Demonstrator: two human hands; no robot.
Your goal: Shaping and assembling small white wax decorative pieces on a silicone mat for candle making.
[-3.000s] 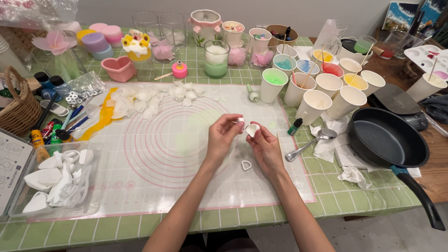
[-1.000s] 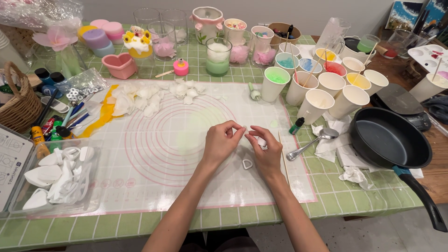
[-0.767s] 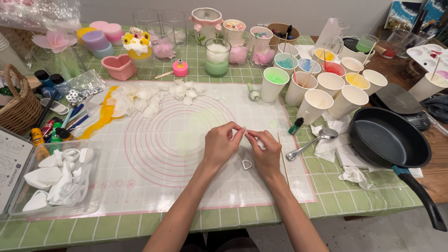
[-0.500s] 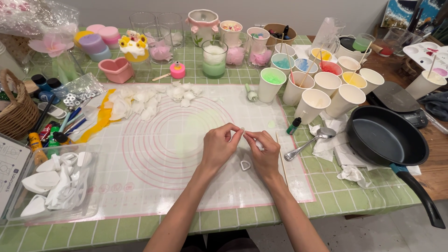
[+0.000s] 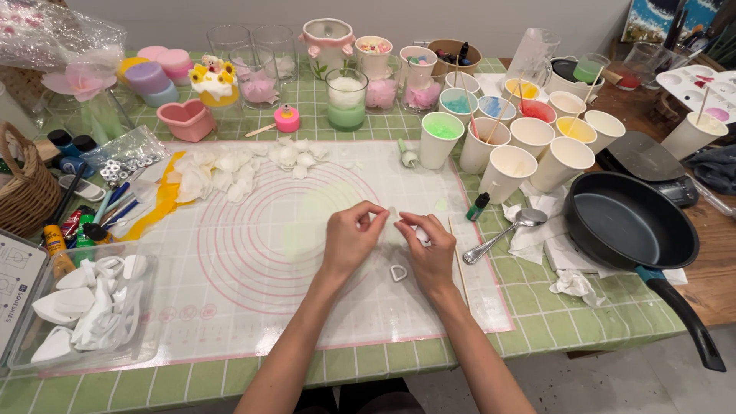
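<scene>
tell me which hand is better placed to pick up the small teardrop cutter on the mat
Likely the right hand: the teardrop cutter lies on the mat just below it, nearly touching. The left hand sits farther off, pinching the small white piece with it.

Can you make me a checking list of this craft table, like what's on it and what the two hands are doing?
Surface: translucent mat with pink rings on a green checked cloth.
Job's things: small white piece; small teardrop-shaped cutter on the mat.
Clutter: paper cups, black pan, spoon, white petals.
Fingers: left hand and right hand pinch the white piece together.
Cables: nothing seen.
Surroundings: wicker basket.
</scene>
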